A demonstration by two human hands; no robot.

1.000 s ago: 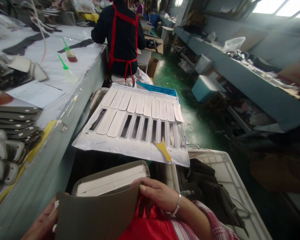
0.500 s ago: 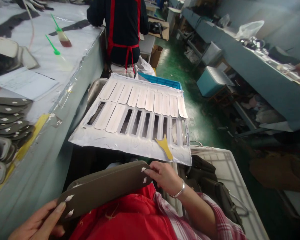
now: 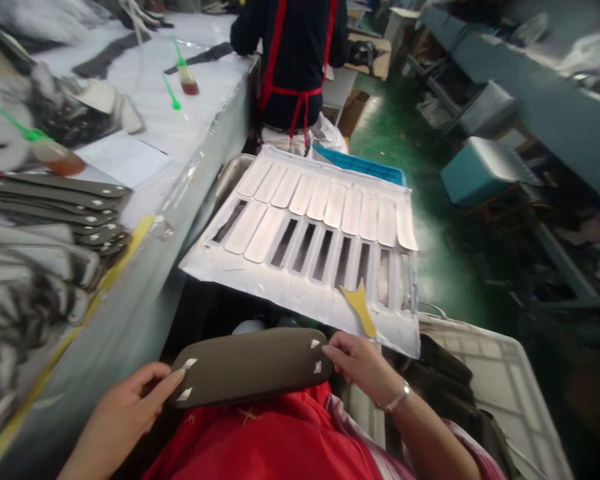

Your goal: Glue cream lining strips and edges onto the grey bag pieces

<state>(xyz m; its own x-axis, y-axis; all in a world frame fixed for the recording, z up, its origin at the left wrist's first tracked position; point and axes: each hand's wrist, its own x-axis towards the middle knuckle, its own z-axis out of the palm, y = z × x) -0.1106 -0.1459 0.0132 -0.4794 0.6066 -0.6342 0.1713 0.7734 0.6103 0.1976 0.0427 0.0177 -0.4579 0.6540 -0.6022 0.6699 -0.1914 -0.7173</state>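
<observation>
A long olive-brown padded panel with rounded ends and white marks near each end lies across my lap, above the red apron. My left hand pinches its left end, thumb on top. On its right end are the closed thumb and fingers of my right hand, which has a bracelet at the wrist. Just beyond is a white slotted board with rows of pale oblong pieces and a yellow forked piece near its front edge.
Similar olive panels are stacked on the table at left, near glue bottles with green nozzles. A person in a red-strapped apron stands ahead. A white crate holding dark items is at right, a blue-green box farther off.
The panel has become more level and its face shows more fully. My left hand has risen with its end. The view has turned left, showing more of the table.
</observation>
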